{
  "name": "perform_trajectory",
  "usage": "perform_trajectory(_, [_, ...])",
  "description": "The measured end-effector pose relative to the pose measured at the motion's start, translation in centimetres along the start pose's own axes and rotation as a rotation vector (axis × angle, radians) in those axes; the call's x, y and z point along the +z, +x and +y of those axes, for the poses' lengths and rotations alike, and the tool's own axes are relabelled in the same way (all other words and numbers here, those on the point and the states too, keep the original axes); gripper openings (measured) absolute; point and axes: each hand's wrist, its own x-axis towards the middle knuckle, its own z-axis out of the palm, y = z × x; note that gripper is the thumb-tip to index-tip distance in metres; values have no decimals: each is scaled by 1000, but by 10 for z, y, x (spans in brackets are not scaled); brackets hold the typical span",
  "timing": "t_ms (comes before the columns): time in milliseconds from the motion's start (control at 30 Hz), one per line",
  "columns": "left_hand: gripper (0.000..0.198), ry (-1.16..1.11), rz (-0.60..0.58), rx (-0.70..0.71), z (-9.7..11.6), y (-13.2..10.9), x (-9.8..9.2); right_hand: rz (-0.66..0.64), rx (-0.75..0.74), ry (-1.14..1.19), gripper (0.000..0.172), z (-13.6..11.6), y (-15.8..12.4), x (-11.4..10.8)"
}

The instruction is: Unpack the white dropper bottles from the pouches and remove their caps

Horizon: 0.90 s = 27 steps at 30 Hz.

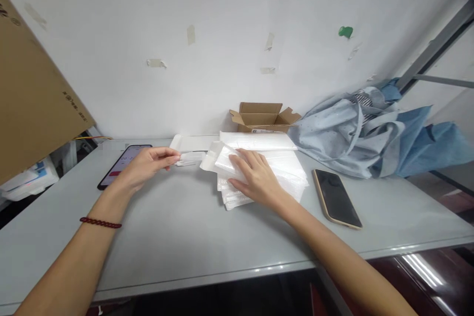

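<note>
My left hand is closed in a pinch on one end of a small clear plastic bag, with something small and whitish by it that is hard to make out. The bag reaches right, towards the open end of the top pouch. My right hand lies over a fanned stack of white bubble pouches, fingers on top and thumb at the near side, gripping the uppermost pouch. More flat white packaging lies behind the stack, against the wall.
A phone with a lit screen lies left, partly behind my left wrist. Another phone, dark, lies right. A small open cardboard box stands at the wall. Blue cloth bags fill the right back; a large carton leans in from the left.
</note>
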Motion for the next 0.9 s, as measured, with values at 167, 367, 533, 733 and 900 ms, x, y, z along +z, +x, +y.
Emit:
perform_trajectory(167, [25,-68,47,247,13,-7,49,-22,-61,35,40,-4,-1,1])
perform_trajectory(367, [17,-221,-132,248,18,-14,81,-38,-85,51,41,-7,0,3])
perform_trajectory(533, [24,-73,164,114,9,-5,47,-22,-57,72,42,-4,-1,2])
perform_trajectory(733, [20,420,225,-53,-27,15,0,-21,-45,68,41,-4,-1,0])
perform_trajectory(900, [22,468,93,-13,-49,23,2,-23,-34,63,43,-4,-1,0])
